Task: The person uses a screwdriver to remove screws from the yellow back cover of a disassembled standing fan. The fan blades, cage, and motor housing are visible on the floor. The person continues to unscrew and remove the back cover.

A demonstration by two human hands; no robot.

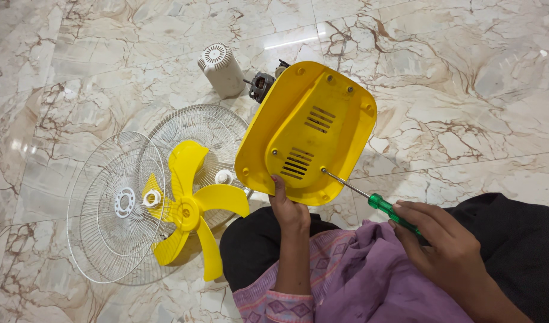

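My left hand grips the near edge of a yellow plastic fan base, holding it tilted up so its vented underside faces me. My right hand is shut on a green-handled screwdriver. The screwdriver's metal tip rests on a screw near the lower right of the base's underside. More screw holes show along the base's rim.
On the marble floor to the left lie two white wire fan guards, a yellow fan blade and small white plastic rings. A white motor cover and a bare motor lie beyond the base. My legs fill the lower right.
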